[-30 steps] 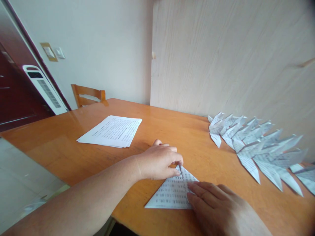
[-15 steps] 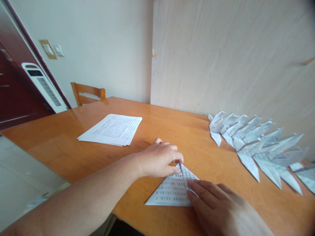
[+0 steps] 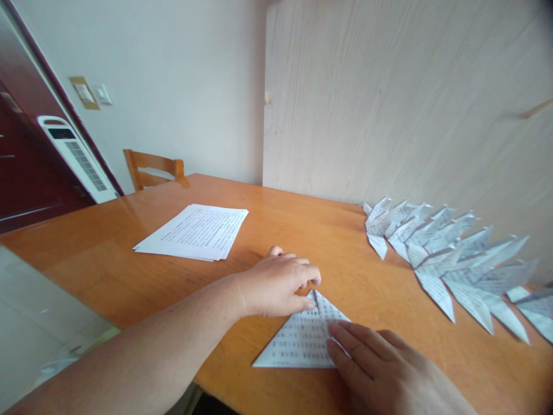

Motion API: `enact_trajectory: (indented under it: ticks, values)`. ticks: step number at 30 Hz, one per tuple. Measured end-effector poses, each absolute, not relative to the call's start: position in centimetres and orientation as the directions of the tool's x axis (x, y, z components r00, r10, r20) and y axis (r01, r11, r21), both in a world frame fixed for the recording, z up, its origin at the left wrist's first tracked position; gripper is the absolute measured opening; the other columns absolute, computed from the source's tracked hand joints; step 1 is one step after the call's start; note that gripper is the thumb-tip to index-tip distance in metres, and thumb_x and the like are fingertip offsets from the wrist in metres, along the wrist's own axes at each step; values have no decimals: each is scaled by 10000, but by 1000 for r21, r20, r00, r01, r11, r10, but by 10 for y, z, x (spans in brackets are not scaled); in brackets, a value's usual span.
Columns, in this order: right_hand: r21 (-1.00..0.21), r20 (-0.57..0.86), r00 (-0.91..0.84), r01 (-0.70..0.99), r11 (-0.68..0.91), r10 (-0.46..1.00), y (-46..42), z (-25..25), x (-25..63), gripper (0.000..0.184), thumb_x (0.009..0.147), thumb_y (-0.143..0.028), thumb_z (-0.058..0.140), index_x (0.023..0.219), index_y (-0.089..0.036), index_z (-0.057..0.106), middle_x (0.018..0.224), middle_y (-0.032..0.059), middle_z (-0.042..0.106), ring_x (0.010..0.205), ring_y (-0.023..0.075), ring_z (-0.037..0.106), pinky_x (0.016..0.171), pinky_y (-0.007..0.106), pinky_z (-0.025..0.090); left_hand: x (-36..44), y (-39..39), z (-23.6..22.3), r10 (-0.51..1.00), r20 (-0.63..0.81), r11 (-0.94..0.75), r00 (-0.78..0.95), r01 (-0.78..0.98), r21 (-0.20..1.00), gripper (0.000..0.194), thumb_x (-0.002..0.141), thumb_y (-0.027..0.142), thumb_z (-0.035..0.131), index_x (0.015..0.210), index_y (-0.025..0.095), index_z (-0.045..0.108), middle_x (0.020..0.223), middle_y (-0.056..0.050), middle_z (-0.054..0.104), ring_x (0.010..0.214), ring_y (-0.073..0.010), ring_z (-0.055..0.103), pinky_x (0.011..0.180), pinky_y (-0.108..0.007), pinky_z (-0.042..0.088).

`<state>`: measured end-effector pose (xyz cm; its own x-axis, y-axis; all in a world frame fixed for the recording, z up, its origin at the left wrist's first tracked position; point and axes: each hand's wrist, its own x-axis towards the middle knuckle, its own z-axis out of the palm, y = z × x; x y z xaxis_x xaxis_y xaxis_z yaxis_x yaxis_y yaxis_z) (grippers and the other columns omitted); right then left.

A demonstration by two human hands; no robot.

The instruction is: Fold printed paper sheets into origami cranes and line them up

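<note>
A sheet of printed paper [image 3: 298, 340], folded into a triangle, lies flat near the table's front edge with its point facing away from me. At that point is my left hand [image 3: 276, 285], its thumb touching the paper's upper left edge. The curled index finger sits just above the tip, with a small gap between it and the thumb. My right hand [image 3: 384, 363] rests flat across the triangle's right side, fingers stretched out, covering the lower right corner.
A stack of printed sheets [image 3: 194, 230] lies on the wooden table [image 3: 276, 222] at the left. Rows of folded paper pieces [image 3: 440, 242] stand along the right side, by a wooden panel [image 3: 389, 104]. Behind the table's far left end is a chair [image 3: 155, 161].
My left index finger has lifted slightly off the triangle's tip. My right hand stays on the paper. The view has tilted up a little.
</note>
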<state>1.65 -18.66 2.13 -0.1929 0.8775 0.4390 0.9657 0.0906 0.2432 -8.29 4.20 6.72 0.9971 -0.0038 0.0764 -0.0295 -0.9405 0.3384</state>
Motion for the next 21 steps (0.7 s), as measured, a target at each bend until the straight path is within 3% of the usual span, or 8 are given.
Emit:
enact_trajectory:
  ticks: [6,15,21]
  values:
    - [232,488,-198,968,92,850,-186,18,17,386,917,-73,392,1020,-230,729,1066,12,785,897,216,749,676,350,587,-84,42,68,-11,88,-938,996,-40,344,238,861,371,701,1037,252,596,966,8,668,955,-208,606,845,-354,310]
    - [265,467,-240,956,124,851,-186,16,21,398,957,-85,352,1084,-206,709,1094,26,778,926,205,749,679,335,575,-84,42,69,-30,85,-950,996,-55,309,190,870,396,697,1019,281,674,944,-2,656,943,-211,609,859,-369,314]
    - [308,475,-264,944,123,839,-184,13,22,412,967,-87,332,1071,-225,707,1085,-14,780,916,178,751,660,327,573,-86,40,71,-18,85,-951,996,-43,306,158,869,391,703,980,279,697,923,3,644,941,-201,606,871,-362,320]
